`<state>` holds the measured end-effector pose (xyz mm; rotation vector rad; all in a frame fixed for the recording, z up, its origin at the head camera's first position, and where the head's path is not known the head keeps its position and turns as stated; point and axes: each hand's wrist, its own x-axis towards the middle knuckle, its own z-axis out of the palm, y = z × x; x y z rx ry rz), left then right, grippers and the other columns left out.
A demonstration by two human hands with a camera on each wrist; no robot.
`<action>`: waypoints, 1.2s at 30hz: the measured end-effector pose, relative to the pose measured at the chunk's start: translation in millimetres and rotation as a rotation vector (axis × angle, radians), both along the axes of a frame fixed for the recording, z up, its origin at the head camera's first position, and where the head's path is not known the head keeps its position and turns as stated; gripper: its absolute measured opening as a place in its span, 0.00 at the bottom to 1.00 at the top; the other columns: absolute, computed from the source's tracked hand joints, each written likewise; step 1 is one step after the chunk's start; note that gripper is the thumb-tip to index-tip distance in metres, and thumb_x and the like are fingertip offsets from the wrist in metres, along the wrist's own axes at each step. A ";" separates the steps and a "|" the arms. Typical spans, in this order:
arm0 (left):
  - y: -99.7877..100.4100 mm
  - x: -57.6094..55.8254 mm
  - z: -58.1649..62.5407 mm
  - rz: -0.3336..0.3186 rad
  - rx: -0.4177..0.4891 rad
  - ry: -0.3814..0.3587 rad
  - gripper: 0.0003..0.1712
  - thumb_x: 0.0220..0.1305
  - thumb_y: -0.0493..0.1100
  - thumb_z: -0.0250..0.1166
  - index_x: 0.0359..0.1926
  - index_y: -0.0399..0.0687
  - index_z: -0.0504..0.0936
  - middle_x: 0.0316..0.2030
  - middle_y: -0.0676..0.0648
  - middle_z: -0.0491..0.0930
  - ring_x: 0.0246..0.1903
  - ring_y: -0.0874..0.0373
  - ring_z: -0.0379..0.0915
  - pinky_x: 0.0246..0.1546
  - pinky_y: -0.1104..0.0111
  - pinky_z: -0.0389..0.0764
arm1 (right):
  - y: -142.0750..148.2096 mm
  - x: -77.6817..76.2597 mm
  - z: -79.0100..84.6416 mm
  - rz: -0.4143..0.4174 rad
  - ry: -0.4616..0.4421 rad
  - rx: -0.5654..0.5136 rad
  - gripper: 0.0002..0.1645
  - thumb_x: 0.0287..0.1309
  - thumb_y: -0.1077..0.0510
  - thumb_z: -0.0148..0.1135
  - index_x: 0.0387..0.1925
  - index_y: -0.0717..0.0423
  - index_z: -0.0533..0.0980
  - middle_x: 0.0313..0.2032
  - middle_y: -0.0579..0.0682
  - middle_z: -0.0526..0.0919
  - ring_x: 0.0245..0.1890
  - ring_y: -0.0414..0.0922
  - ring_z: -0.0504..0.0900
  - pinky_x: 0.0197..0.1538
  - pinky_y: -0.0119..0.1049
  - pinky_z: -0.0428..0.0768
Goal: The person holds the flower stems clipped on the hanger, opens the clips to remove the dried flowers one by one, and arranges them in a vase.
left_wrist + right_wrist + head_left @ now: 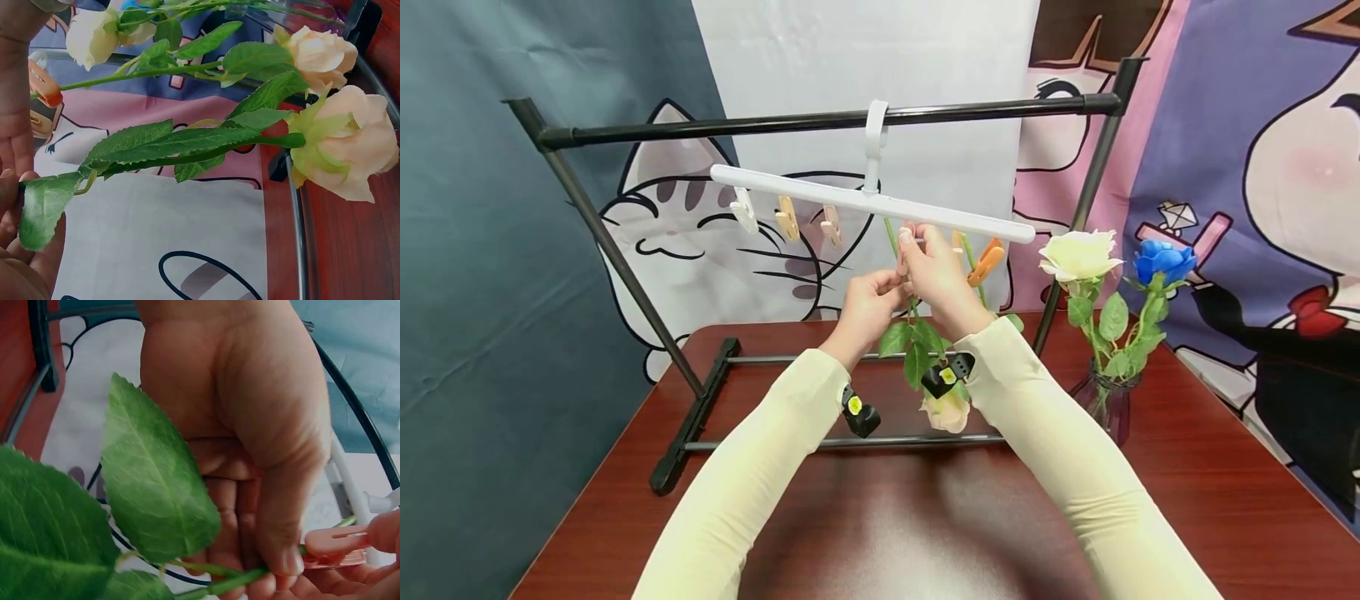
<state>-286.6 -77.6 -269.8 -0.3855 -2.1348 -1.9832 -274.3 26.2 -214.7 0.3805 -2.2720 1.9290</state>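
Peach rose [359, 144] held head-down at a coral-pink clip [334, 545]

The peach rose hangs upside down in the air over the table [1232, 508], its bloom lowest and its stem [237, 583] rising past leaves to the coral-pink clip. The left hand [874, 307] has its grip clamped on the stem, thumb and finger together just below the clip. The right hand [938, 271], a little higher, pinches the clip's handle end. The stem runs right beside the clip; whether the clip's mouth has closed on it cannot be told.

The step in hand appears to be fastening this stem to the clip. The next move probably calls for seating the stem between the clip's ends, easing the right grip so the clip bites, and keeping the left grip on until it bears the weight.

Above the hands runs the white hanger [940, 216], hooked over the top bar [700, 129] of a black rack standing across the table. Towards its right end, an orange clip [986, 262] bears a second peach rose [322, 56], also head-down. On the left half hang a white clip [743, 210], a yellow clip [787, 218] and a dusty-pink clip [831, 226], seemingly unused.

Near the table's far right corner stands a glass vase [1103, 404] with a white rose [1078, 255] and a blue rose [1163, 262].
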 end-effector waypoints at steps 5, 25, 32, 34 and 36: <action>0.4 0.2 -0.5 0.000 -0.013 0.009 0.11 0.60 0.32 0.60 0.42 0.28 0.80 0.38 0.33 0.82 0.32 0.60 0.80 0.40 0.68 0.81 | -1.9 -2.0 -2.5 -0.009 -0.010 -0.082 0.16 0.69 0.50 0.43 0.46 0.59 0.65 0.23 0.49 0.68 0.21 0.40 0.66 0.23 0.27 0.66; -15.2 6.7 -19.5 0.009 -0.087 0.082 0.09 0.61 0.32 0.60 0.39 0.30 0.82 0.35 0.35 0.83 0.35 0.61 0.79 0.42 0.70 0.80 | 2.5 -4.1 -5.4 0.000 -0.005 -0.113 0.21 0.70 0.51 0.41 0.57 0.61 0.62 0.49 0.53 0.73 0.43 0.46 0.76 0.44 0.40 0.77; -22.6 10.6 -17.4 0.003 -0.042 0.088 0.10 0.61 0.31 0.59 0.42 0.27 0.80 0.38 0.30 0.81 0.39 0.49 0.81 0.43 0.68 0.81 | 6.0 0.8 -7.9 0.038 -0.025 -0.083 0.25 0.70 0.48 0.41 0.60 0.57 0.59 0.55 0.54 0.72 0.49 0.50 0.76 0.49 0.45 0.77; -24.9 12.2 -16.9 0.000 -0.034 0.081 0.11 0.62 0.31 0.59 0.42 0.27 0.80 0.38 0.29 0.80 0.40 0.46 0.81 0.43 0.67 0.81 | 7.3 2.0 -8.6 0.041 -0.027 -0.077 0.25 0.69 0.47 0.42 0.60 0.57 0.60 0.54 0.54 0.72 0.45 0.49 0.77 0.48 0.43 0.77; -27.2 14.4 -16.6 0.005 -0.034 0.074 0.10 0.62 0.31 0.59 0.42 0.28 0.80 0.39 0.29 0.80 0.41 0.44 0.80 0.42 0.67 0.81 | 8.9 3.2 -9.7 0.042 -0.033 -0.074 0.24 0.69 0.47 0.42 0.60 0.55 0.60 0.53 0.54 0.73 0.43 0.48 0.78 0.48 0.43 0.77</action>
